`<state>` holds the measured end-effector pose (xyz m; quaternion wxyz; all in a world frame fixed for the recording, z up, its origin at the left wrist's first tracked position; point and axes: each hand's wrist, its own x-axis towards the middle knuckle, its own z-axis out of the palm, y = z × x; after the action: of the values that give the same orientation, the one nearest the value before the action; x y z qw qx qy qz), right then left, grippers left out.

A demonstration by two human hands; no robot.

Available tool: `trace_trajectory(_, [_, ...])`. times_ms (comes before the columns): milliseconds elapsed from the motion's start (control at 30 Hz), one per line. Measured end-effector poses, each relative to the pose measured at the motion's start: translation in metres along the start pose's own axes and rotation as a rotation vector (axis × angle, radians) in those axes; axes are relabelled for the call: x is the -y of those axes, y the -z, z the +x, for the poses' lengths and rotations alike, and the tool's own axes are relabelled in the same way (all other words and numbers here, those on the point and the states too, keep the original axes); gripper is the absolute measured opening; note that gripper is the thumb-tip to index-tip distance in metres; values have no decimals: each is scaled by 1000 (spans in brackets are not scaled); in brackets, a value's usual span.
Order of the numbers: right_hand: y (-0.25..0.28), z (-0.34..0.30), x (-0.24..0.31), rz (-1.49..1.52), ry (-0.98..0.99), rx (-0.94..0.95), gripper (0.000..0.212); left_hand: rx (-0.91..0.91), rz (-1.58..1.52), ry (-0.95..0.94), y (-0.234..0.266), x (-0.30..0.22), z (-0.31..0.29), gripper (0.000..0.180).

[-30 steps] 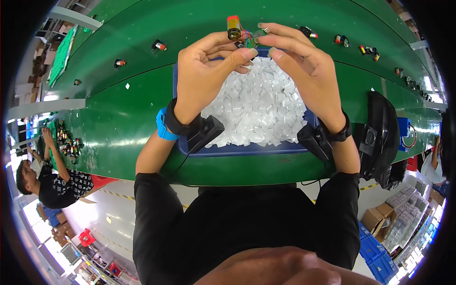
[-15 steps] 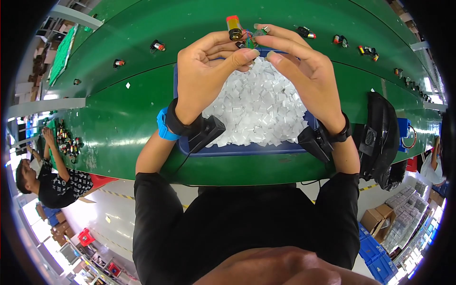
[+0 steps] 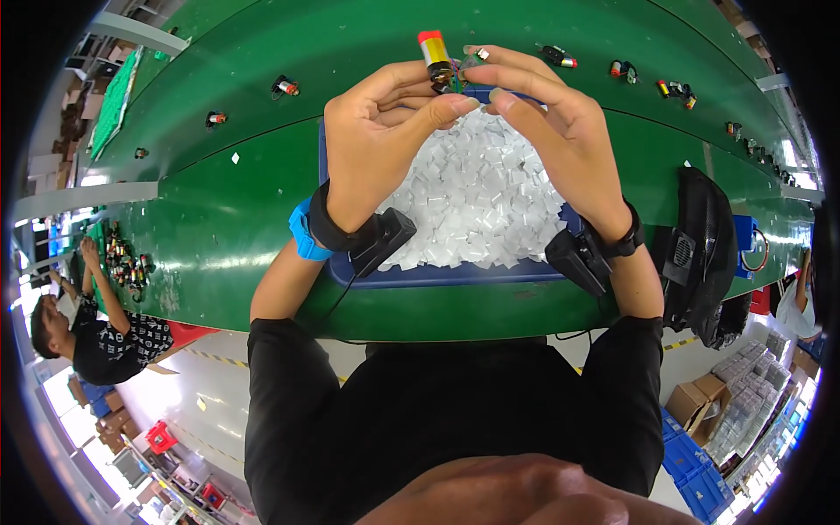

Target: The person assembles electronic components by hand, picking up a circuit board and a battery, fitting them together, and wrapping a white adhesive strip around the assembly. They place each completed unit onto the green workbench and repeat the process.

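A small cylindrical battery (image 3: 435, 58), yellow with a red end, stands up above the fingers of my left hand (image 3: 367, 131). Thin coloured wires run from it to a small electronic part (image 3: 475, 59) at the fingertips of my right hand (image 3: 564, 127). My left fingers are curled around the battery's lower end, partly hiding it. The right index finger and thumb close in on the wires from the other side. Below both hands, a blue tray (image 3: 464, 277) holds a heap of small white pieces (image 3: 477, 192).
Similar battery assemblies (image 3: 284, 87) lie spaced along the green surface (image 3: 367, 35) beyond the tray. A black bag (image 3: 700, 245) rests to the right, beside a blue box (image 3: 745, 241). At far left a co-worker (image 3: 105, 337) sits by a pile of assemblies (image 3: 127, 267).
The assemblies beyond the tray have shifted slightly left. My right hand has moved a little left, closer to my left hand; both still hold the battery assembly.
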<state>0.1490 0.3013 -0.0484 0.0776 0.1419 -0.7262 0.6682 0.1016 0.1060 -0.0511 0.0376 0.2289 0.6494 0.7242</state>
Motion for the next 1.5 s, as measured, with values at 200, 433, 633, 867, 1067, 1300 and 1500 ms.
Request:
trace_trajectory(200, [-6, 1, -8, -224, 116, -74, 18, 36, -22, 34, -1, 3, -1, 34])
trace_trajectory(433, [-9, 2, -4, -439, 338, -239, 15, 71, -177, 98, -5, 0, -5, 36])
trace_trajectory(633, [-8, 4, -12, -694, 544, -310, 18, 20, -92, 47, -13, 2, -12, 37])
trace_trajectory(867, [-10, 3, -11, -745, 531, -326, 17, 15, -26, -1, -14, 5, -12, 36])
trace_trajectory(1067, [-9, 3, -10, -700, 477, -299, 15, 24, -80, 31, -12, 4, -10, 37])
trace_trajectory(1300, [2, 4, -4, -592, 370, -204, 13, 82, -56, 53, -10, 3, -8, 39])
trace_trajectory(1500, [4, 4, -3, -554, 328, -167, 13, 132, 62, 55, -9, 2, -9, 39])
